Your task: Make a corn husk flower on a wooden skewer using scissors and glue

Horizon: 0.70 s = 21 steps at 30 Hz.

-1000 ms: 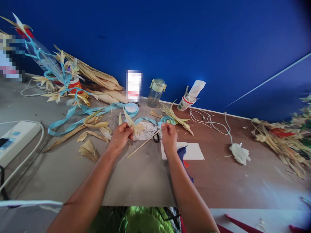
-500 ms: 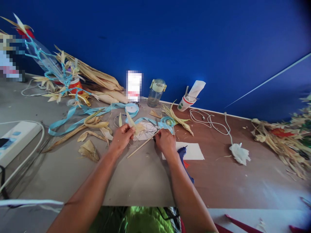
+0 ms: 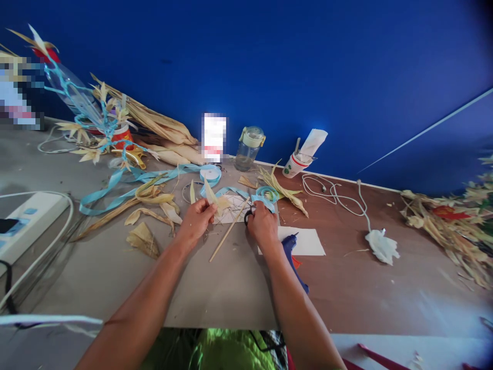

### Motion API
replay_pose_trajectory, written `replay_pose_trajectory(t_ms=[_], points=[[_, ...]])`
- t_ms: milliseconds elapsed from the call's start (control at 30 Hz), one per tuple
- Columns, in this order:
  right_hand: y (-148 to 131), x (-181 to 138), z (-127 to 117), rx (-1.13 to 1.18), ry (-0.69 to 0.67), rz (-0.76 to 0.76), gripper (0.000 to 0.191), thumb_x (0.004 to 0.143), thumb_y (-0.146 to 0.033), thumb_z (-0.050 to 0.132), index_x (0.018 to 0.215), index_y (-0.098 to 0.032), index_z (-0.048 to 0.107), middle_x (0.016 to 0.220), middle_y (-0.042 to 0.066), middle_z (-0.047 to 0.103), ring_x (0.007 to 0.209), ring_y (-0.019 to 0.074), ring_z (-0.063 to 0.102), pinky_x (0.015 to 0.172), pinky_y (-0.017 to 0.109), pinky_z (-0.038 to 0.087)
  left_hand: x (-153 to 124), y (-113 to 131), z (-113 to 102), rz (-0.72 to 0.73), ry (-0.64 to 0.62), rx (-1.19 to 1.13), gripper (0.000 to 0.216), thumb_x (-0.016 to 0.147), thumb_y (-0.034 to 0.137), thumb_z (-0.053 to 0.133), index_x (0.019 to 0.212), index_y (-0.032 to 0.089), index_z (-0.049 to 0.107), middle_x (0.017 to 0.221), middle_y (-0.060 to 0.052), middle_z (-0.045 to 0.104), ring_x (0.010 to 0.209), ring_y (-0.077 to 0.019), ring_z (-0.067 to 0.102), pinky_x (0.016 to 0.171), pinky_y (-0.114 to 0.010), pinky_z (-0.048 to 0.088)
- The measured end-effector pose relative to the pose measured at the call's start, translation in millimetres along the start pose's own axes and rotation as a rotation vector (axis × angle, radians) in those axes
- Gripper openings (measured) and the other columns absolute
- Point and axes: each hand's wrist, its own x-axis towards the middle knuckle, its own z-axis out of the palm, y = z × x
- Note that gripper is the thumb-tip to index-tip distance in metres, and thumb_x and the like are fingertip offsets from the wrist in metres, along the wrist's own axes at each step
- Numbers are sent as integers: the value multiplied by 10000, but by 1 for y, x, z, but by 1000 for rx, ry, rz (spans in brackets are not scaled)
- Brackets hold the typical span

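My left hand (image 3: pixel 199 220) is closed in a pinch on a pale corn husk piece (image 3: pixel 212 198), whose pointed tip stands up above the fingers. My right hand (image 3: pixel 263 223) is closed at the dark ring handle of a pair of scissors (image 3: pixel 247 217); their blades are hard to make out. Between the hands a thin wooden stick (image 3: pixel 228 232) lies slanted on the table. Behind it, thin dark wires (image 3: pixel 239 204) spread over a white paper. A coil of light blue ribbon (image 3: pixel 267 193) lies just beyond my right hand.
A blue glue gun (image 3: pixel 289 252) lies by my right forearm, beside white paper (image 3: pixel 310 241). Dry husks (image 3: pixel 152 199) and blue ribbon (image 3: pixel 92 204) spread to the left. A lidded bottle (image 3: pixel 248 151) and a paper cup (image 3: pixel 295 165) stand by the wall. A white power strip (image 3: pixel 42 213) is at far left.
The wooden stick has swung steeper and its far end now lies apart from my right hand. More of the black scissors handle shows. My left hand keeps the husk.
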Motion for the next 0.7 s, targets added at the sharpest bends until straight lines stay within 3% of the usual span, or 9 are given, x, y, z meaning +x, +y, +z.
replay_pose_trajectory(t_ms=[167, 300, 500, 700], points=[[0, 0, 0, 124, 126, -96, 287, 823, -149, 489, 1089, -157, 595, 1040, 114, 659, 944, 233, 597, 823, 337, 367, 0, -1, 0, 2, -3, -23, 224, 700, 346, 652, 636, 158, 549, 496, 47, 474, 463, -72, 411, 493, -207, 316], [-8, -4, 2, 273, 174, -240, 226, 871, -191, 463, 965, -171, 668, 958, 82, 649, 925, 202, 565, 826, 315, 359, 2, -4, -3, -7, 7, -58, 226, 710, 361, 659, 679, 155, 570, 510, 46, 486, 466, -72, 405, 481, -204, 308], [-19, -14, 3, 208, 97, -515, 194, 853, -305, 547, 857, -236, 728, 1021, 68, 589, 970, 225, 460, 849, 354, 318, 3, -4, -4, -2, 38, -120, 240, 679, 356, 692, 655, 157, 561, 521, 48, 484, 464, -62, 395, 465, -196, 294], [-14, -14, 1, 148, 23, -572, 211, 824, -318, 586, 696, -198, 704, 976, 66, 597, 962, 231, 430, 803, 362, 302, 3, -1, -4, -2, 68, -148, 264, 650, 368, 712, 645, 156, 555, 521, 51, 477, 456, -56, 390, 454, -192, 286]])
